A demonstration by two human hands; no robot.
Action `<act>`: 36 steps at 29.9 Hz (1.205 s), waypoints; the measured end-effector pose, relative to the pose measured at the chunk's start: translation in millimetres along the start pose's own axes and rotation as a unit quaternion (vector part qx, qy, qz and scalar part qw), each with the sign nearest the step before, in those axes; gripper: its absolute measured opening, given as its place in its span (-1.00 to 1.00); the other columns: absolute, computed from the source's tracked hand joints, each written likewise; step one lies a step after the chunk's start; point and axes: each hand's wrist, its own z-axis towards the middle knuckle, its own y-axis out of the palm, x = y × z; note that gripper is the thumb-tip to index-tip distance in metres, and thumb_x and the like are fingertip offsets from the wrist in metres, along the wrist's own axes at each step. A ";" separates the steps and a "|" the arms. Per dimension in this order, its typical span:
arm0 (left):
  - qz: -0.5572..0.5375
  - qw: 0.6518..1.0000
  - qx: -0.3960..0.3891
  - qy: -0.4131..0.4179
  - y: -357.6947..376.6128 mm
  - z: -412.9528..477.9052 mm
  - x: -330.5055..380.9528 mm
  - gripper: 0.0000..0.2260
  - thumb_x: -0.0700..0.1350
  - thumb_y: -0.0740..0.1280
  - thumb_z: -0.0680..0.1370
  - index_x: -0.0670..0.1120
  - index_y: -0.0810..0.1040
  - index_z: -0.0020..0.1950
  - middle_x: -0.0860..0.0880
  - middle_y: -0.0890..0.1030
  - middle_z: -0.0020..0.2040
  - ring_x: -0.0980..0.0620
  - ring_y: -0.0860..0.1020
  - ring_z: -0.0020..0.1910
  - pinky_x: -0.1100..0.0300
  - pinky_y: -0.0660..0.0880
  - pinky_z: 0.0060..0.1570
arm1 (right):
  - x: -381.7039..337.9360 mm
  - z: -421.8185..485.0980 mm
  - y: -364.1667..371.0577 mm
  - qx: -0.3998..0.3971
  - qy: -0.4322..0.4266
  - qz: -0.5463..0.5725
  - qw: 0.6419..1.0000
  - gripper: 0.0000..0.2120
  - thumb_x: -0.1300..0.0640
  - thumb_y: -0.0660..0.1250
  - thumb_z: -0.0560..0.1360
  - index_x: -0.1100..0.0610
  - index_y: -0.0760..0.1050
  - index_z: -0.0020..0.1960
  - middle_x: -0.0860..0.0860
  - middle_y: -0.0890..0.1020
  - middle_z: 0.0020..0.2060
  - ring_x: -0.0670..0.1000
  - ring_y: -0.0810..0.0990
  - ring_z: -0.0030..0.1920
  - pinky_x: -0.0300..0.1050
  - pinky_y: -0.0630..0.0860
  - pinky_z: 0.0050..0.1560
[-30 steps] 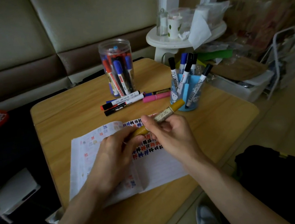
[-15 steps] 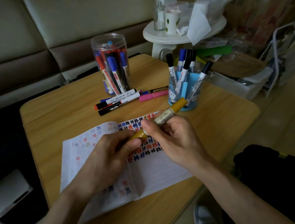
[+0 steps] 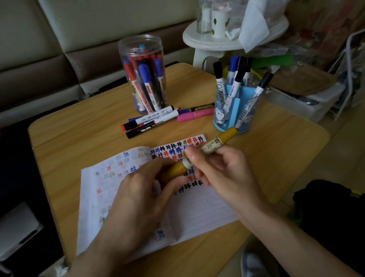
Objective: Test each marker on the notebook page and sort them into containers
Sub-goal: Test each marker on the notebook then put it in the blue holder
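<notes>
Yellow marker (image 3: 210, 147) tilted just above the open notebook (image 3: 204, 209); my left hand (image 3: 139, 203) has its fingers curled round the lower end, and my right hand (image 3: 225, 174) fingers pinch the labelled barrel. Farther back on the desk (image 3: 281, 149): loose markers (image 3: 152, 121), a clear jar (image 3: 143, 74) and a blue holder (image 3: 231, 114), both with markers standing inside.
</notes>
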 end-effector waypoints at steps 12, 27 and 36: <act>-0.052 0.997 -0.043 -0.028 -9.5 4.2 -2.1 -0.70 0.18 0.20 0.60 0.06 0.66 0.02 0.14 0.66 -0.16 0.14 0.62 -0.13 0.26 0.49 -0.20 | -16.1 8.1 -22.3 0.052 0.081 -0.040 0.995 -0.69 -0.18 0.42 0.50 0.08 0.65 -0.07 -0.07 0.64 -0.26 -0.14 0.59 -0.25 -0.28 0.52 -0.24; 0.069 0.996 -0.022 0.056 -3.3 -10.2 -9.0 -0.68 0.20 0.24 0.63 0.07 0.58 0.25 0.20 0.61 0.09 0.25 0.56 0.05 0.34 0.48 0.03 | 0.0 6.7 -52.4 0.112 0.118 -0.075 0.984 -0.89 0.07 0.48 0.55 0.11 0.64 -0.03 -0.15 0.65 -0.35 -0.23 0.58 -0.31 -0.34 0.46 -0.29; 0.161 0.984 -0.019 0.074 1.3 -7.6 -14.7 -0.69 0.15 0.26 0.63 0.01 0.60 0.22 0.08 0.65 0.08 0.08 0.56 0.02 0.10 0.50 0.09 | 17.1 -6.9 -68.7 0.167 0.091 -0.109 0.976 -0.79 0.07 0.42 0.58 0.19 0.62 -0.14 -0.06 0.61 -0.42 -0.16 0.54 -0.38 -0.29 0.48 -0.33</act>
